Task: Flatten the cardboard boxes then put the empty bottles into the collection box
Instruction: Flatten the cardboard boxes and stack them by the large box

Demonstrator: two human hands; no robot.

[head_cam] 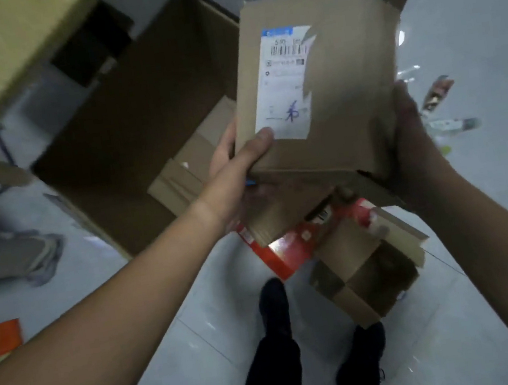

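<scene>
Left hand (235, 159) at 9 o'clock and right hand (412, 144) at 3 both grip the small brown white-labelled cardboard box (339, 89), so I can squash it flat. The clear plastic bottles (453, 125) can wait.

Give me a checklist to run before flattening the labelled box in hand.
1. Left hand grips the labelled box, thumb at its label: ok.
2. Right hand braces the opposite side: ok.
3. Box flattened: not ok, it keeps its boxy shape.
4. Box empty inside: cannot tell.
5. Large open box on the floor, top open: ok.
6. Bottles collected: not ok, some lie on the floor.
</scene>
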